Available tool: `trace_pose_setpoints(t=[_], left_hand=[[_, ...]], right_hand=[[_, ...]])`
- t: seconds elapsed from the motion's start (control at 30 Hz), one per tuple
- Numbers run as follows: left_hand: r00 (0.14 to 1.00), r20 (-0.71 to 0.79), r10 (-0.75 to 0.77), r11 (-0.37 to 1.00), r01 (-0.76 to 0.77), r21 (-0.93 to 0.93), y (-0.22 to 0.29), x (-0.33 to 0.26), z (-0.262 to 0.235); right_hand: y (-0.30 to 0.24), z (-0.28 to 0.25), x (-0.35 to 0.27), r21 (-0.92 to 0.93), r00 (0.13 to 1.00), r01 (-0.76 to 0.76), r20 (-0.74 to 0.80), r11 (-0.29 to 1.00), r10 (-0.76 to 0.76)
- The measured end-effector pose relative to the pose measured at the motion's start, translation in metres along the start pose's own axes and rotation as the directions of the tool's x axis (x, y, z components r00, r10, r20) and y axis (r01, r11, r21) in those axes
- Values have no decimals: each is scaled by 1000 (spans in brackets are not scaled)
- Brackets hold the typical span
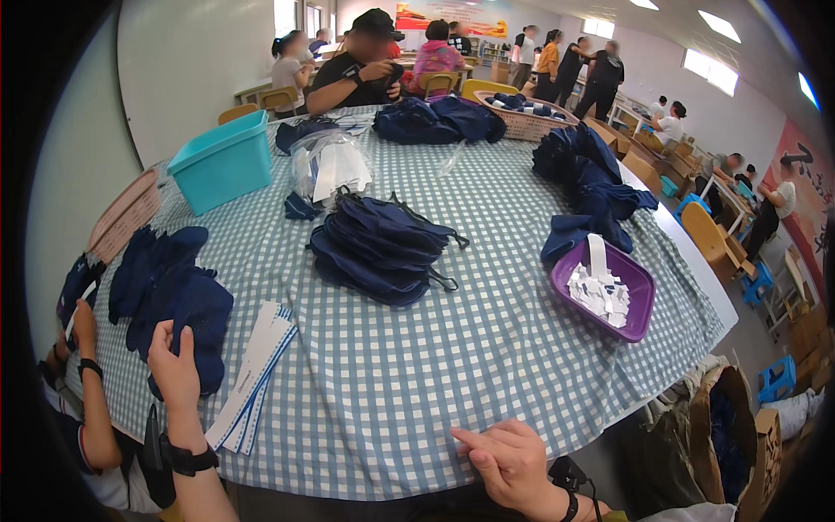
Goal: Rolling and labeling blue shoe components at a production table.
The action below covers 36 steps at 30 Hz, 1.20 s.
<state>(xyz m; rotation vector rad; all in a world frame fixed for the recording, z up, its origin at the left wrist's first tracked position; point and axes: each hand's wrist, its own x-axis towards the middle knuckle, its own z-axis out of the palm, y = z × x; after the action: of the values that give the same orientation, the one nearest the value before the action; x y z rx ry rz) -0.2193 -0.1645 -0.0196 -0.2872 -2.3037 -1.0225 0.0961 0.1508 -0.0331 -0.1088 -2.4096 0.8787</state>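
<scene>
1. Apparently, the checked tablecloth [374, 374] gives everything one flat surface.
2. Navy cloth pieces [191, 291] overlap at near left, probably for easy reach.
3. Right of them, paper strips [248, 374] lie fanned, perhaps for easy picking.
4. The empty right hand [506, 457], fingers loosely bent, is at the near edge.
5. The left hand [177, 370] pinches one of the cloth pieces, seemingly to steady it.

A surface [710, 297] under blue-and-white checked cloth [365, 391]
On it lie navy fabric pieces [200, 304], a turquoise bin [224, 165], purple basket [642, 291], white strips [252, 374] and, apparently, a clear bag [304, 161].
</scene>
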Motion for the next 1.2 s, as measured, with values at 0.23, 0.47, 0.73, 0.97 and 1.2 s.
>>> trace_pose_setpoints(t=[0.23, 0.47, 0.73, 0.97, 1.2], left_hand=[[999, 0, 35, 999, -35, 16, 0, 0, 0], [999, 40, 11, 1000, -10, -17, -2, 1, -1], [999, 1, 44, 999, -44, -20, -4, 0, 0], [999, 17, 46, 999, -46, -14, 1, 0, 0], [999, -22, 33, 999, -34, -12, 2, 1, 0]], right_hand=[[0, -1, 0, 1, 1000, -21, 7, 1000, 21], [0, -1, 0, 22, 1000, -13, 4, 1000, 12], [-6, 1, 3, 25, 988, 84, -130, 996, -80], [0, 0, 0, 23, 1000, -8, 9, 1000, 8], [0, 0, -1, 12, 1000, -10, 12, 1000, 10]])
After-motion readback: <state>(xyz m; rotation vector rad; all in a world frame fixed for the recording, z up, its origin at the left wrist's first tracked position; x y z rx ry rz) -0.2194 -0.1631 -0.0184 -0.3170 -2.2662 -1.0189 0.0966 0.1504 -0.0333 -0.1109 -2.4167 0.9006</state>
